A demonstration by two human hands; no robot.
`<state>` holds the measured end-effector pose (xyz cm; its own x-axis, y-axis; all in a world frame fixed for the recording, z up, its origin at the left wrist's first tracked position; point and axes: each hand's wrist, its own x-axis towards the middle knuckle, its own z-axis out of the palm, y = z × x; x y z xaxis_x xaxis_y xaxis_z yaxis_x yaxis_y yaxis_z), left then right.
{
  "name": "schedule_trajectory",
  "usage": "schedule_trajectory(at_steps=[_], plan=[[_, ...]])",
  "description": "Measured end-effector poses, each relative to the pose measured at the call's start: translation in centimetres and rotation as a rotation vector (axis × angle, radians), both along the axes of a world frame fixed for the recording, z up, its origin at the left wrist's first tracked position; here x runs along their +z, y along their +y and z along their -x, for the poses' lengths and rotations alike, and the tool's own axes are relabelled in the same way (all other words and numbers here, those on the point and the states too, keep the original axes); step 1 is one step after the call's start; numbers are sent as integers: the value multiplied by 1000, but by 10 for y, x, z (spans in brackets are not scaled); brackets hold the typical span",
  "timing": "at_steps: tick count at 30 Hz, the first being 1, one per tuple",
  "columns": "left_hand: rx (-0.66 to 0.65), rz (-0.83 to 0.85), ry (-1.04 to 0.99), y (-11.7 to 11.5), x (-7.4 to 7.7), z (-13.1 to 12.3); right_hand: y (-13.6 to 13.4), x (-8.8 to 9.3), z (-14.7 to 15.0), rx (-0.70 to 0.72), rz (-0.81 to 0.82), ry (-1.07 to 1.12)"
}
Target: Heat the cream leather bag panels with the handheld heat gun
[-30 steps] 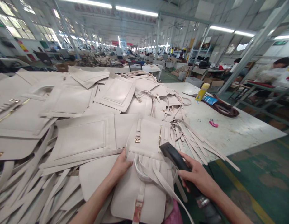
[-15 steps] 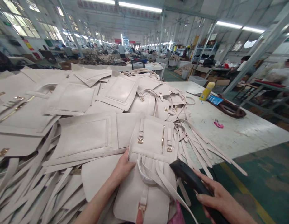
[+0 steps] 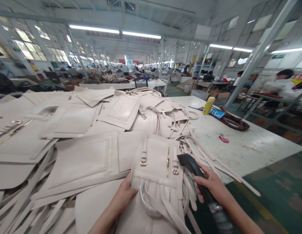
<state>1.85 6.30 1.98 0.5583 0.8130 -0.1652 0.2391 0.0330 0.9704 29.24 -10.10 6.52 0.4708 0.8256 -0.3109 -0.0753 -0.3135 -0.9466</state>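
Observation:
A cream leather bag piece (image 3: 156, 149) lies before me, with gold buckles, a gold zip and loose straps. My left hand (image 3: 125, 191) grips its left edge, thumb on top and fingers underneath. In my right hand (image 3: 207, 180) is a black tube-like tool (image 3: 193, 165) with a slanted nozzle, fingers wrapped around its handle. The nozzle is over the piece's right edge, close to the right buckle (image 3: 175, 171); whether they touch I cannot tell. A handle loop (image 3: 147, 203) wrapped in clear film rests on the bag below the zip. The bag's lower end is cut off by the frame.
Stacked cream bag panels (image 3: 80, 159) cover the table's left and middle. Straps (image 3: 221, 164) hang over its front edge. On the white tabletop (image 3: 258, 143) are a yellow bottle (image 3: 209, 105), coiled brown straps (image 3: 231, 123) and a pink item (image 3: 223, 138). People work at the right.
The view has tilted up, so table and bag sit lower. The black tool has moved up along the bag's right edge, beside the right buckle. My left hand keeps its grip.

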Motion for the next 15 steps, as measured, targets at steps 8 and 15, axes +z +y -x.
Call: schedule_trajectory(at_steps=[8,15], plan=[[-35,-29,-107,-22,27,-2,41,-2,-12,-83,-94,-19],[-212,-480,-65,-3,128,-45,-25,-8,-23,-317,-84,-49]])
